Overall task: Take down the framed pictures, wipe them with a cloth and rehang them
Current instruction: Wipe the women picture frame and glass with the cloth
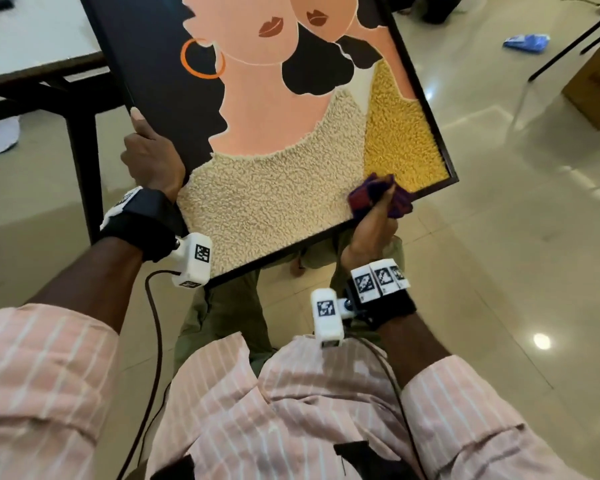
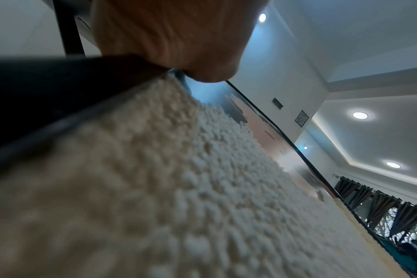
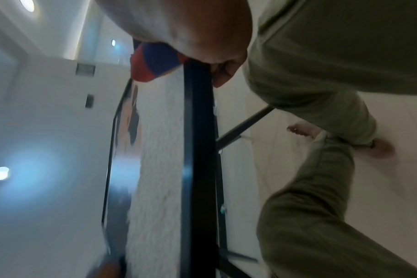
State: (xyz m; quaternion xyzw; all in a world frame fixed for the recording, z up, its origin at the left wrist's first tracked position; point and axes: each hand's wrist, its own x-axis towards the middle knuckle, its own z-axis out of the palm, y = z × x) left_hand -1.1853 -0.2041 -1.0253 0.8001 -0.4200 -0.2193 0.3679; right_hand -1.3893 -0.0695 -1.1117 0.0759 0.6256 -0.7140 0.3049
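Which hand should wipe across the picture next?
Right. The right hand already pinches the cloth against the framed picture at its lower corner; the left hand grips the frame's side edge to steady it.

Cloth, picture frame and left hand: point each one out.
cloth (image 1: 378,197), head view, on its bunched purple folds.
picture frame (image 1: 426,109), head view, on its black right edge.
left hand (image 1: 151,157), head view, on the back of the hand.
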